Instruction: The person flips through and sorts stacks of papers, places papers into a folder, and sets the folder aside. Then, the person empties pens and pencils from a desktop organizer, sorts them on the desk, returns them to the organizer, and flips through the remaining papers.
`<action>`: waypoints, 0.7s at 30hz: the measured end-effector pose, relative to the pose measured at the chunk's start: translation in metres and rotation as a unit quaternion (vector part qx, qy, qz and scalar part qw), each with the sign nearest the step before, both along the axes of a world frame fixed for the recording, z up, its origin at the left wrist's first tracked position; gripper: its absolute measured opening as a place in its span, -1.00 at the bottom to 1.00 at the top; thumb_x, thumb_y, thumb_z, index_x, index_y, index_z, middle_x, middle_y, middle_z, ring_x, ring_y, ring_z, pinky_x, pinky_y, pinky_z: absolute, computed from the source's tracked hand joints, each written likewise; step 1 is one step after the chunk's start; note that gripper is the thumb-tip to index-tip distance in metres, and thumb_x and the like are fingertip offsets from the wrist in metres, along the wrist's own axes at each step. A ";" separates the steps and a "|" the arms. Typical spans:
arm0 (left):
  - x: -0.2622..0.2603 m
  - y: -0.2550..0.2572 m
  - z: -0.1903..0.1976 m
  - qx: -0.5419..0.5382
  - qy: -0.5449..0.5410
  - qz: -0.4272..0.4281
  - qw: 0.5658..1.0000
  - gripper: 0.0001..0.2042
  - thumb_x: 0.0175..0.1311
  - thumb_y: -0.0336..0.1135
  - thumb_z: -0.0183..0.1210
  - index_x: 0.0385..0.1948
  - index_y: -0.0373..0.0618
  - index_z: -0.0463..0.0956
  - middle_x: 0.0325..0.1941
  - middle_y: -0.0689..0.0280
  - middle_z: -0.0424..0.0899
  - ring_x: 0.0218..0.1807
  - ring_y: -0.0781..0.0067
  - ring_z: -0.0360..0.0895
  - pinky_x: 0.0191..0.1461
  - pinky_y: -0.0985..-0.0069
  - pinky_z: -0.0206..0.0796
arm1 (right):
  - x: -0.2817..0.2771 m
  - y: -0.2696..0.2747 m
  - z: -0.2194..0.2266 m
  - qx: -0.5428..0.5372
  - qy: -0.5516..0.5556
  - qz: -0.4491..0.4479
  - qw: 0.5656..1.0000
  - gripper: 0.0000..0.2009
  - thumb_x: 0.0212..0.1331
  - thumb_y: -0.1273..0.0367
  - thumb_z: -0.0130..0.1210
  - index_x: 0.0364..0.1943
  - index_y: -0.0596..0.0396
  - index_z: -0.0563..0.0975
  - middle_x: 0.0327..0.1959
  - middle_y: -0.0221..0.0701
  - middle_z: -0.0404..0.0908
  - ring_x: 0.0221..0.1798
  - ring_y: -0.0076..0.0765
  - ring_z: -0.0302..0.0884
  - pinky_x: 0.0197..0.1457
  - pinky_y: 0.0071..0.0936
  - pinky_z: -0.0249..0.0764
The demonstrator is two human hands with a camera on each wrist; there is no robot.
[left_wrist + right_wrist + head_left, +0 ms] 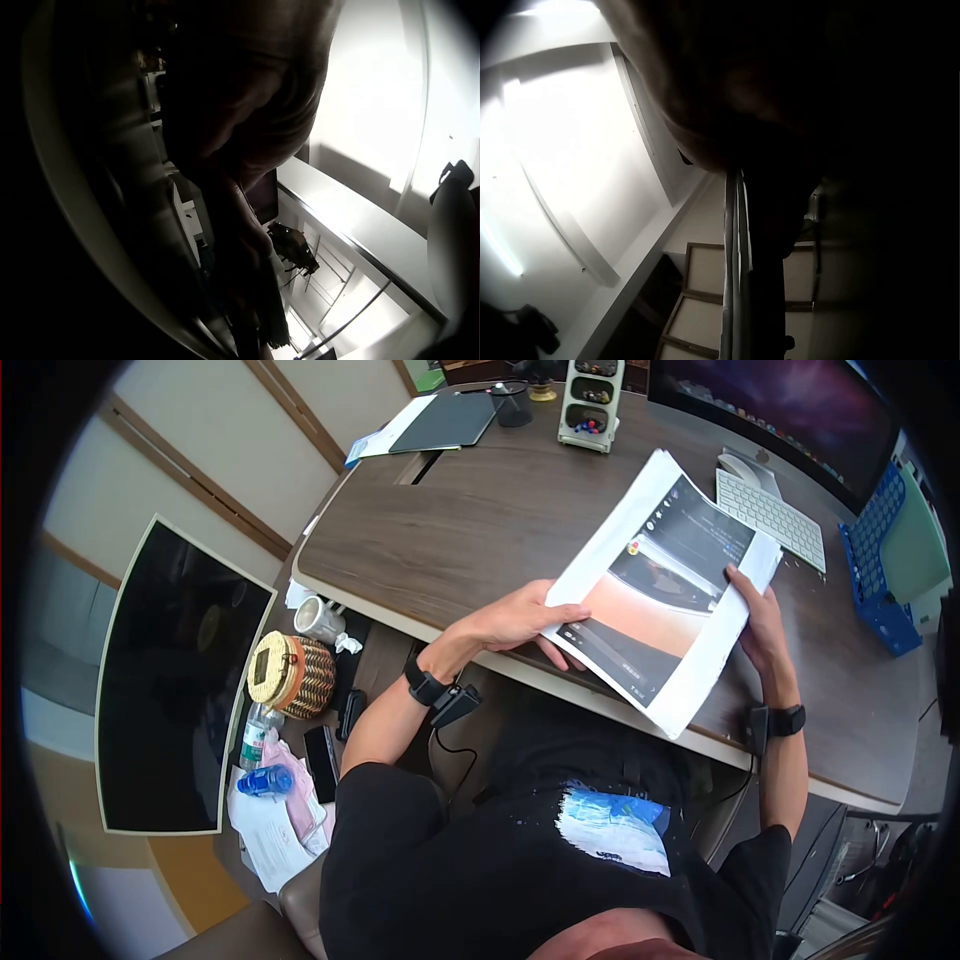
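Note:
A stack of white sheets with a dark and orange printed picture (660, 595) is held tilted above the front of the desk. My left hand (525, 622) grips its left edge, thumb on top and fingers underneath. On the right edge my right hand (760, 622) holds it the same way, the thumb over the print. In the right wrist view the sheets (735, 300) show edge-on beneath the shadowed right hand (742, 97). The left wrist view is dark, with the left hand (247, 127) at its middle.
Behind the sheets stand a keyboard (770, 515), a mouse (740, 468) and a monitor (790, 410). A blue basket (880, 580) is at the right, a small rack (592, 405) and a dark folder (443, 422) at the back. Left are a mug (318, 620), woven basket (305, 675) and phone (322, 760).

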State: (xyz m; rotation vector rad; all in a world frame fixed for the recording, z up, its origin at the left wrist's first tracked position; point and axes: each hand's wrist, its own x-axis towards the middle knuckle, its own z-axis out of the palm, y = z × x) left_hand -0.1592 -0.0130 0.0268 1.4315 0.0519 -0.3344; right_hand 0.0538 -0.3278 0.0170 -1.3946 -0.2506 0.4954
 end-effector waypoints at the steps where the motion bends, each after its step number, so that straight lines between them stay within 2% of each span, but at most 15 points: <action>1: 0.001 -0.004 0.000 0.000 -0.003 0.007 1.000 -0.52 0.64 -0.10 0.21 0.26 -0.40 0.47 0.02 0.16 0.70 -0.04 0.31 0.83 -0.27 0.43 0.86 | 0.001 -0.002 -0.002 0.000 -0.003 0.007 1.000 -0.56 0.53 0.18 0.28 0.21 0.28 0.57 -0.08 -0.41 0.69 -0.18 -0.53 0.69 -0.09 -0.52 0.63; 3: 0.002 -0.008 -0.002 0.009 0.010 0.039 0.999 -0.51 0.66 -0.09 0.19 0.27 -0.40 0.46 0.03 0.15 0.70 -0.02 0.33 0.81 -0.24 0.42 0.87 | 0.002 -0.003 -0.006 -0.030 -0.053 0.019 0.998 -0.58 0.55 0.19 0.27 0.18 0.31 0.59 -0.07 -0.40 0.69 -0.15 -0.55 0.67 -0.11 -0.55 0.59; 7: 0.003 -0.002 -0.001 0.020 -0.016 0.043 0.999 -0.51 0.69 -0.13 0.14 0.33 -0.44 0.40 0.07 0.06 0.71 -0.05 0.28 0.82 -0.17 0.36 0.88 | -0.003 -0.002 -0.007 -0.006 -0.050 -0.008 0.999 -0.60 0.58 0.19 0.24 0.15 0.33 0.60 -0.12 -0.44 0.68 -0.18 -0.60 0.64 -0.13 -0.55 0.56; 8: 0.002 0.001 -0.001 0.011 -0.025 0.053 0.998 -0.53 0.68 -0.15 0.16 0.31 -0.44 0.40 0.07 0.05 0.71 -0.07 0.28 0.83 -0.20 0.37 0.88 | -0.001 0.001 -0.011 0.004 -0.065 -0.021 0.998 -0.52 0.64 0.10 0.15 0.21 0.33 0.57 -0.11 -0.37 0.71 -0.23 -0.52 0.72 -0.21 -0.56 0.62; 9: 0.001 0.005 0.001 0.008 -0.041 0.061 0.997 -0.53 0.67 -0.16 0.18 0.31 -0.43 0.41 0.05 0.07 0.72 -0.07 0.29 0.83 -0.22 0.36 0.88 | -0.001 0.000 -0.010 0.005 -0.064 -0.014 0.998 -0.52 0.64 0.10 0.15 0.21 0.33 0.57 -0.11 -0.37 0.71 -0.23 -0.52 0.72 -0.21 -0.56 0.62; 11: -0.004 0.022 0.014 0.008 -0.064 0.092 0.994 -0.53 0.63 -0.12 0.24 0.28 -0.39 0.46 0.01 0.13 0.71 -0.14 0.38 0.82 -0.30 0.38 0.85 | -0.004 -0.001 0.004 0.028 -0.034 0.073 0.996 -0.41 0.67 -0.01 0.02 0.31 0.34 0.51 -0.04 -0.23 0.74 -0.25 -0.39 0.81 -0.30 -0.56 0.71; 12: -0.005 0.033 0.018 0.004 -0.072 0.112 0.991 -0.54 0.62 -0.11 0.26 0.25 -0.36 0.50 -0.02 0.18 0.71 -0.14 0.40 0.81 -0.32 0.38 0.83 | -0.003 0.000 0.008 0.035 -0.045 0.089 0.994 -0.34 0.68 -0.08 -0.08 0.39 0.34 0.45 0.02 -0.11 0.75 -0.25 -0.28 0.86 -0.39 -0.54 0.76; 13: -0.009 0.045 0.023 0.008 -0.091 0.139 0.986 -0.54 0.60 -0.10 0.28 0.23 -0.34 0.53 -0.03 0.24 0.72 -0.16 0.42 0.79 -0.31 0.37 0.83 | -0.010 0.002 0.014 0.030 -0.059 0.076 0.995 -0.33 0.68 -0.07 -0.06 0.44 0.33 0.43 0.02 -0.09 0.76 -0.22 -0.29 0.86 -0.39 -0.56 0.75; 15: -0.018 0.070 0.040 0.038 -0.110 0.208 0.971 -0.55 0.59 -0.09 0.30 0.21 -0.32 0.56 -0.01 0.28 0.72 -0.17 0.45 0.78 -0.29 0.41 0.81 | -0.014 0.003 0.021 0.019 -0.099 0.063 0.993 -0.37 0.69 -0.03 -0.05 0.46 0.27 0.43 0.00 -0.11 0.77 -0.21 -0.28 0.86 -0.38 -0.56 0.75; 19: -0.039 0.143 0.062 0.070 -0.127 0.288 0.947 -0.60 0.57 -0.10 0.33 0.19 -0.22 0.59 -0.01 0.33 0.73 -0.18 0.52 0.76 -0.26 0.55 0.75 | -0.013 0.000 0.033 0.007 -0.161 0.056 0.985 -0.45 0.69 0.05 -0.01 0.46 0.22 0.46 -0.02 -0.13 0.77 -0.21 -0.29 0.86 -0.36 -0.57 0.74; 21: -0.053 0.172 0.066 0.090 -0.145 0.368 0.914 -0.61 0.55 -0.11 0.35 0.19 -0.19 0.60 -0.04 0.35 0.73 -0.18 0.55 0.75 -0.22 0.57 0.73 | -0.015 -0.004 0.042 0.008 -0.222 0.049 0.974 -0.52 0.68 0.15 0.02 0.44 0.22 0.49 -0.03 -0.15 0.77 -0.22 -0.31 0.85 -0.34 -0.58 0.73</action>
